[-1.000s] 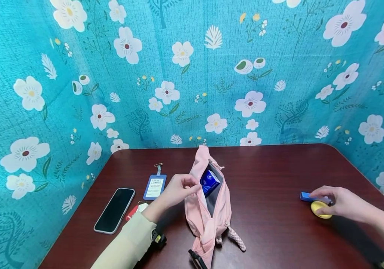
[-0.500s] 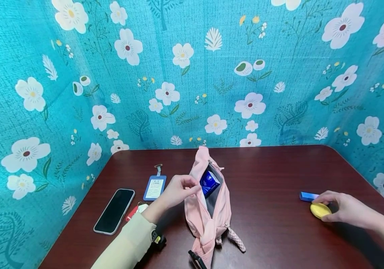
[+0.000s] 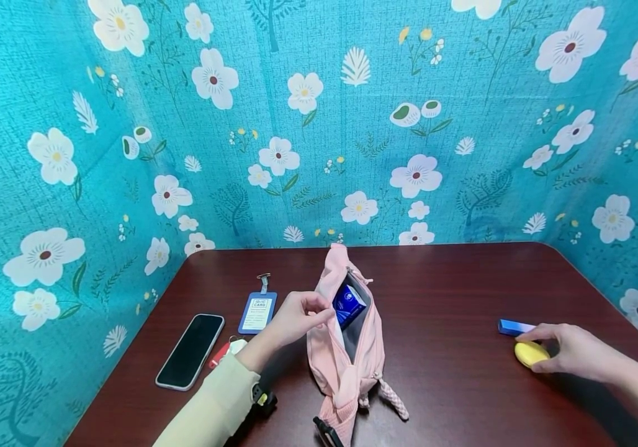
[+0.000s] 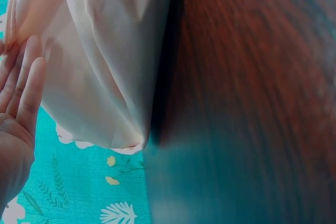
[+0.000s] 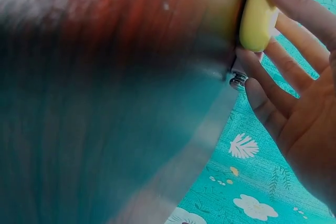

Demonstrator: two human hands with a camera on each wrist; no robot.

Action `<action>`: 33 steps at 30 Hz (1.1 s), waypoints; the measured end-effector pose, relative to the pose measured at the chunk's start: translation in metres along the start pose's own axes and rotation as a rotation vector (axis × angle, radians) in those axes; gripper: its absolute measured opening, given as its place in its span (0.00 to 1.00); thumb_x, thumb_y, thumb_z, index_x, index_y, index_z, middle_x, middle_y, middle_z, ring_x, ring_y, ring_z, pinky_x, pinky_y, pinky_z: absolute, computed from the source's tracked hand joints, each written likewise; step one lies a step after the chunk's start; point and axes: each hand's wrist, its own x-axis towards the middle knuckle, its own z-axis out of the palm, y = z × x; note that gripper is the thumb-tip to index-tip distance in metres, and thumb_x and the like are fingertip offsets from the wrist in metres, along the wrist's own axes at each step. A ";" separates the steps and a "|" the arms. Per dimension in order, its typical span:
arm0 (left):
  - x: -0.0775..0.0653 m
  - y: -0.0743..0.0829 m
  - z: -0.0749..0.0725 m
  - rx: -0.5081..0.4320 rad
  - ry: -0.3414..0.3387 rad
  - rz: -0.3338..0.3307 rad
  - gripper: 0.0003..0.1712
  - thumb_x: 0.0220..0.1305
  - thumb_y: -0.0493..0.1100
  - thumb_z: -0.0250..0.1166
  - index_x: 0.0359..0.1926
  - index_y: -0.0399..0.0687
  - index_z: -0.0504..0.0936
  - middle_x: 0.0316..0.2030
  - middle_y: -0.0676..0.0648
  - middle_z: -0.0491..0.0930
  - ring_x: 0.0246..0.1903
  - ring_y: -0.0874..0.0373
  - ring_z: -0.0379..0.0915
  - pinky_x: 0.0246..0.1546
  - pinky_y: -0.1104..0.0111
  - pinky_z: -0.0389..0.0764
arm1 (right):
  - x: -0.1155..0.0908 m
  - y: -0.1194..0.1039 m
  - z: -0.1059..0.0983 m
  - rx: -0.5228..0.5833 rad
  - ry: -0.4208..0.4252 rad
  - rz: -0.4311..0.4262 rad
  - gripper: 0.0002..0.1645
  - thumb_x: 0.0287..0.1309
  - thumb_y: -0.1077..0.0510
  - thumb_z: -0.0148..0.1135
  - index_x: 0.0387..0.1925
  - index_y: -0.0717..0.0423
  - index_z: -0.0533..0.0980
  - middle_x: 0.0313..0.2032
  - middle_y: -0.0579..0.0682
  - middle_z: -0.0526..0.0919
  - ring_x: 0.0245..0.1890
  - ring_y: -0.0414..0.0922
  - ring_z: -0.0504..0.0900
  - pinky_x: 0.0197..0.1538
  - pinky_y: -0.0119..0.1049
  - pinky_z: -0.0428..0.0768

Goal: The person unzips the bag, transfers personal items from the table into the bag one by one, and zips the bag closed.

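Note:
My left hand (image 3: 301, 316) pinches the left edge of the opening of a pink waist bag (image 3: 372, 347), and the left wrist view shows its fingers at the zip edge of the bag's fabric (image 4: 105, 51). Inside the unzipped bag lies a dark blue packet (image 3: 348, 305), like a tissue pack. On the right side of the table, my right hand (image 3: 576, 351) holds a smooth, rounded yellow case (image 3: 530, 354) between thumb and fingers. The right wrist view shows this yellow case (image 5: 255, 19) tilted on edge. A slim blue-and-lilac bar (image 3: 511, 326) lies just behind it, partly hidden by the fingers.
Left of the bag lie a phone (image 3: 190, 351), a blue ID card holder (image 3: 257, 312) and a red-and-white key item (image 3: 223, 354), partly covered by the left arm. The bag's braided cord (image 3: 393, 397) trails on the dark wooden table (image 3: 442, 385). Floral cloth (image 3: 375, 124) hangs behind.
My right hand has drawn slightly towards me and tipped the yellow case up; its top face shows more. The blue-and-lilac bar stays put. The left hand and bag look unchanged.

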 end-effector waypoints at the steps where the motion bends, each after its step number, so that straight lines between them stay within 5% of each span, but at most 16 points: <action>1: 0.000 0.000 0.000 -0.003 0.000 -0.001 0.03 0.61 0.39 0.69 0.33 0.44 0.86 0.28 0.53 0.83 0.28 0.58 0.76 0.28 0.69 0.80 | 0.000 -0.001 0.000 -0.008 0.004 0.001 0.32 0.37 0.49 0.80 0.47 0.57 0.82 0.46 0.58 0.81 0.42 0.53 0.76 0.41 0.50 0.80; 8: -0.001 0.003 0.000 0.000 -0.006 -0.021 0.04 0.61 0.36 0.68 0.35 0.38 0.85 0.29 0.49 0.83 0.28 0.59 0.75 0.29 0.71 0.79 | 0.001 -0.009 -0.001 0.007 0.034 -0.029 0.32 0.40 0.48 0.79 0.48 0.57 0.81 0.43 0.54 0.82 0.36 0.46 0.76 0.32 0.30 0.78; 16: -0.006 0.039 -0.005 -0.006 -0.022 -0.013 0.03 0.62 0.33 0.66 0.34 0.35 0.84 0.28 0.46 0.83 0.28 0.61 0.74 0.29 0.71 0.79 | 0.005 -0.021 -0.004 0.090 0.070 -0.120 0.30 0.43 0.50 0.78 0.48 0.58 0.80 0.44 0.57 0.81 0.32 0.42 0.78 0.32 0.31 0.80; 24: -0.007 0.040 -0.005 -0.022 -0.027 -0.012 0.03 0.62 0.33 0.66 0.34 0.36 0.84 0.28 0.46 0.83 0.28 0.59 0.75 0.27 0.71 0.79 | 0.011 -0.033 -0.005 0.074 0.116 -0.189 0.29 0.42 0.53 0.79 0.48 0.57 0.79 0.40 0.49 0.82 0.32 0.35 0.76 0.32 0.31 0.79; 33: -0.006 0.040 -0.005 -0.029 -0.033 -0.024 0.04 0.62 0.34 0.66 0.35 0.35 0.84 0.28 0.45 0.83 0.28 0.55 0.75 0.27 0.69 0.80 | 0.019 -0.055 -0.007 0.099 0.124 -0.204 0.29 0.43 0.54 0.79 0.49 0.55 0.79 0.40 0.46 0.81 0.34 0.39 0.75 0.32 0.32 0.80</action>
